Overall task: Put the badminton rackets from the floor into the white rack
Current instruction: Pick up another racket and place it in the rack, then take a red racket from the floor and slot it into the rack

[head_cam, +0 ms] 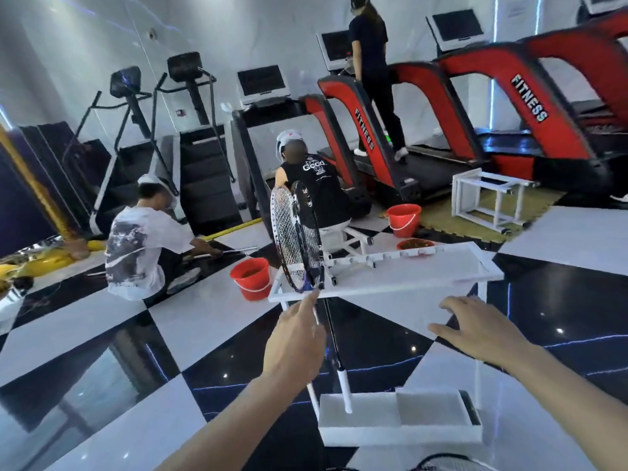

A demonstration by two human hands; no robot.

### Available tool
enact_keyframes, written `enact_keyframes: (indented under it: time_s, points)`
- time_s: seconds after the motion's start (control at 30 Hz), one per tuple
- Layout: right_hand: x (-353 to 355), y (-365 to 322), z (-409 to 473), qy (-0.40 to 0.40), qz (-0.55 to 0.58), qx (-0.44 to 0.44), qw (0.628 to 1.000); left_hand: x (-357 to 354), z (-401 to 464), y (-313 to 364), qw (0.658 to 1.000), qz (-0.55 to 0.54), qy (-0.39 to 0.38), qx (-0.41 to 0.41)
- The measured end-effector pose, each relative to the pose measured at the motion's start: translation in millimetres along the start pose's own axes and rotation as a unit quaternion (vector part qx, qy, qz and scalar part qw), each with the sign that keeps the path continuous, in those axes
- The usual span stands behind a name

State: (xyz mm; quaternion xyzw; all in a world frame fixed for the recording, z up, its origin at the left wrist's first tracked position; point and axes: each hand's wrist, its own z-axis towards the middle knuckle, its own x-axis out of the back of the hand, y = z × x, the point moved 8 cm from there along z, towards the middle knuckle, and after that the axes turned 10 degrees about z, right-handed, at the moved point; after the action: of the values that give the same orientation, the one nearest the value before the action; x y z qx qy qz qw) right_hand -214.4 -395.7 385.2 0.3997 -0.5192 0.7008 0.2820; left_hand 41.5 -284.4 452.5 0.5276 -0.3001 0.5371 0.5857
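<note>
Gym floor of glossy black and white checker tiles [102, 321], red treadmills [452, 107] ranged along the far wall from 12 to 2 o'clock. White rack [390, 278] at centre, slotted top shelf with notches along its far edge, compartmented base tray below at 6 o'clock. Two badminton rackets [299, 239] already standing in the rack at its left end, heads upright and overlapping above the shelf, shafts passing down, a white grip end resting in the left compartment of the tray. Left hand [295, 345] reaching up at 7 o'clock, fingers extended and loose, index tip just beside the racket throats; whether touching them, cannot tell. Right hand [475, 331] at 4 o'clock, spread open and empty, hovering near the shelf's front edge. More racket frames [441, 465] just visible on the floor at the bottom edge. Red buckets [251, 277] behind the rack at 10 and 1 o'clock. Two people crouched or seated beyond, backs turned; a third standing on a treadmill.
</note>
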Motion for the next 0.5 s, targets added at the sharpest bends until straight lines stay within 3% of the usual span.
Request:
enact_keyframes:
  time_s: [0.07, 0.13, 0.3, 0.5]
  points:
    - [-2.0, 8.2, -16.2, -0.015, 0.028, -0.04, 0.999, 9.1, -24.6, 3.7, 0.996, 0.061, 0.029, -0.062]
    - [-2.7, 14.8, -36.2, -0.015, 0.064, -0.08, 0.995, 10.2, -48.2, -7.1, 0.994, 0.061, 0.047, -0.072]
    - [-25.0, 21.7, -91.9, -0.044, 0.057, -0.134, 0.988, -27.8, -100.6, -58.6, 1.0, 0.02, 0.019, -0.007]
    - [-109.9, 49.8, -150.2, -0.111, 0.046, -0.162, 0.979, -119.0, -167.1, -105.3, 0.996, -0.004, -0.066, 0.066]
